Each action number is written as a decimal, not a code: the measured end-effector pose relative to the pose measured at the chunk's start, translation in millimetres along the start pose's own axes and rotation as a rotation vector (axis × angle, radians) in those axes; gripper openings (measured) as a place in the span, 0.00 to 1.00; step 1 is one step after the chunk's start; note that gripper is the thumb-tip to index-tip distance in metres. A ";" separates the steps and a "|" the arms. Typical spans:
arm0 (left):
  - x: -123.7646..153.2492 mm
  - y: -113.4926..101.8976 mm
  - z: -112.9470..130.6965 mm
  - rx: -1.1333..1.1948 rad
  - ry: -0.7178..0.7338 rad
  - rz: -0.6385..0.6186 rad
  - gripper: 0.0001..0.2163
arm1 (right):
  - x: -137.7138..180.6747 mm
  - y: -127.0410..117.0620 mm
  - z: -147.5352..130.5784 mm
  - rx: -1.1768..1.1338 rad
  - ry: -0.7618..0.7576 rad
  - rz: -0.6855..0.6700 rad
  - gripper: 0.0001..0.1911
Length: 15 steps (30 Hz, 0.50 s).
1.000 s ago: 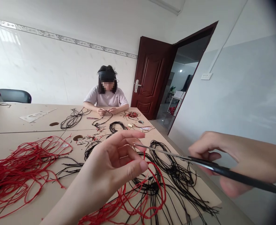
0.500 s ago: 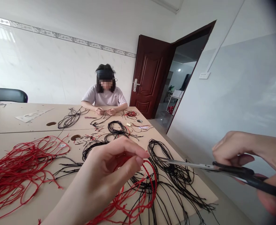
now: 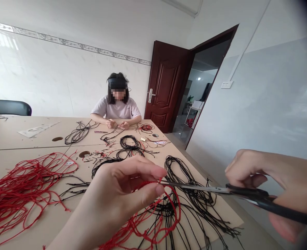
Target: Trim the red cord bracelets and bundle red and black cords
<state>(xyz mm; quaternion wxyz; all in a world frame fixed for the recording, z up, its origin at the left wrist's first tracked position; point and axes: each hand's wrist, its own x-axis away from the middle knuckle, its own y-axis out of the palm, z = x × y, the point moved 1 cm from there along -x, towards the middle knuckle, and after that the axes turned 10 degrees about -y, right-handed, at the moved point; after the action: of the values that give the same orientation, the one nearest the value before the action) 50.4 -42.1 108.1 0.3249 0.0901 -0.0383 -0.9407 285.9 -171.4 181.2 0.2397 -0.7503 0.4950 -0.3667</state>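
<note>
My left hand [image 3: 122,194] is raised over the table and pinches a red cord [image 3: 153,222] between thumb and fingers; the cord hangs down in loops. My right hand [image 3: 278,187] grips black-handled scissors [image 3: 221,190], whose thin blades point left. The blade tips meet the cord right at my left fingertips. Below lies a tangle of black cords [image 3: 192,194]. A large pile of red cords [image 3: 20,187] spreads on the table at the left.
Across the tan table [image 3: 39,139] a person [image 3: 115,104] sits working with cords. Cord scraps [image 3: 101,152], black cord bundles [image 3: 77,132], a clear ruler [image 3: 37,129] and round table holes lie between us. A dark chair stands far left; an open door [image 3: 169,83] at right.
My left hand closed from spread fingers into a pinch on the red cord. The scissors drew back to the right, then came left again so the tips reach the cord.
</note>
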 end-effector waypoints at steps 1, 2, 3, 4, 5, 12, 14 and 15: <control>0.2 0.0 -0.5 0.009 -0.012 -0.012 0.10 | -1.1 3.1 -1.1 -0.047 0.030 -0.019 0.17; 0.1 0.1 -1.1 0.020 -0.024 -0.022 0.09 | -2.2 6.1 -1.9 -0.095 0.062 -0.028 0.16; -0.4 0.2 -1.6 0.033 -0.036 -0.030 0.09 | -3.2 9.0 -2.4 -0.136 0.093 -0.029 0.16; -1.1 0.3 -2.1 0.047 -0.052 -0.038 0.08 | -4.2 11.2 -2.7 -0.167 0.113 -0.008 0.15; -1.8 0.5 -2.5 0.063 -0.065 -0.046 0.08 | -5.3 13.0 -2.9 -0.190 0.129 0.006 0.15; -2.9 0.7 -3.1 0.142 -0.118 -0.086 0.07 | -15.9 12.9 -7.2 -0.275 0.174 -0.056 0.18; -2.2 0.5 -3.1 0.148 -0.136 -0.097 0.07 | -17.9 13.4 -7.8 -0.310 0.197 -0.066 0.16; -2.1 0.5 -3.0 0.152 -0.139 -0.104 0.07 | -18.6 14.2 -7.4 -0.323 0.211 -0.066 0.16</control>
<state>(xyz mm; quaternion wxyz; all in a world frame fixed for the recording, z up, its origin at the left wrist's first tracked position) 52.9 -41.2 105.5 0.2645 0.0508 -0.1272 -0.9546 267.6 -159.9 169.8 0.0507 -0.7525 0.5448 -0.3666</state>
